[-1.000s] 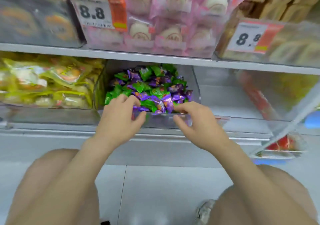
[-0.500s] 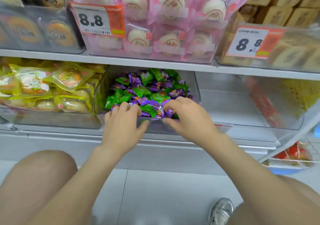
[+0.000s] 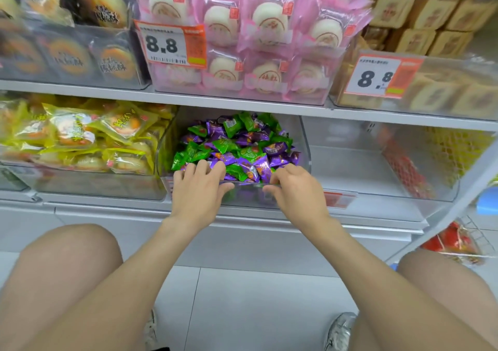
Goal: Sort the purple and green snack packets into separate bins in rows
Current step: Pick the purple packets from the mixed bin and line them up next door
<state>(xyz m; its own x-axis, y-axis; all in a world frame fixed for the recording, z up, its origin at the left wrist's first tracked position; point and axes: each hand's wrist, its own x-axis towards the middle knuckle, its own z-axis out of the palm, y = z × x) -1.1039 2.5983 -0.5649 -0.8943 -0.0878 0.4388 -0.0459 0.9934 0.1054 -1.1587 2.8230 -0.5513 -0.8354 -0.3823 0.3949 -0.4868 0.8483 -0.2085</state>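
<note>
A clear bin (image 3: pixel 304 145) on the lower shelf holds a mixed heap of purple packets (image 3: pixel 272 149) and green packets (image 3: pixel 224 145). My left hand (image 3: pixel 198 191) grips the bin's front rim at its left. Its fingers curl over the rim onto the packets and its thumb lies on the outside. My right hand (image 3: pixel 295 193) grips the same rim further right in the same way. The front packets are partly hidden under my fingers.
An empty clear bin (image 3: pixel 377 180) stands right of the mixed one, and a bin of yellow packets (image 3: pixel 80 135) stands to its left. The upper shelf (image 3: pixel 242 105) hangs low over the bins with pink packs (image 3: pixel 269 27). A wire basket of red packs (image 3: pixel 455 242) sits low right.
Both hands stay on the bin's front rim, and my right hand's fingers have curled further over it. The view has risen and shows more of the upper shelf.
</note>
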